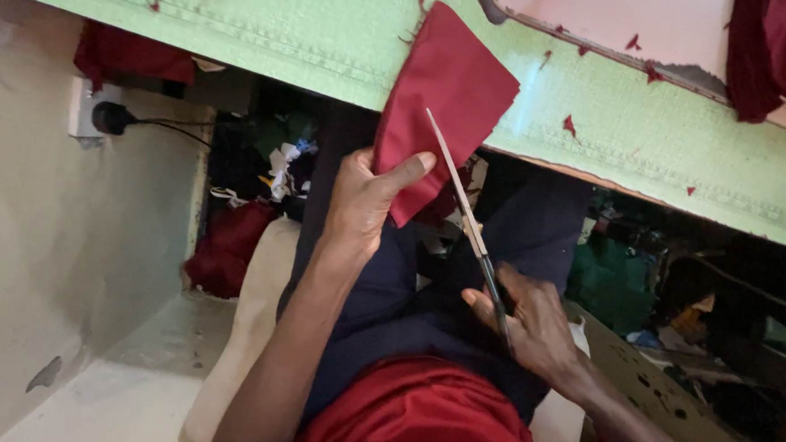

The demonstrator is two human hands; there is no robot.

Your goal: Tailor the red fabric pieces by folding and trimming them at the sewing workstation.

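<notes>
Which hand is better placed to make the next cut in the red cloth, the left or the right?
The right hand, probably: it already holds the scissors, whose blades lie across the red cloth piece. The left hand pinches the cloth's edge and steadies it.

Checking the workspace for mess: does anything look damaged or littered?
Yes. Small red scraps litter the green table, and the pink board has a chipped, worn edge. The plug sits slightly askew.

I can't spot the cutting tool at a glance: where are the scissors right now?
In the head view, the scissors sit centre frame in the right hand, blades pointing up across the dark red fabric piece held by the left hand.
</notes>
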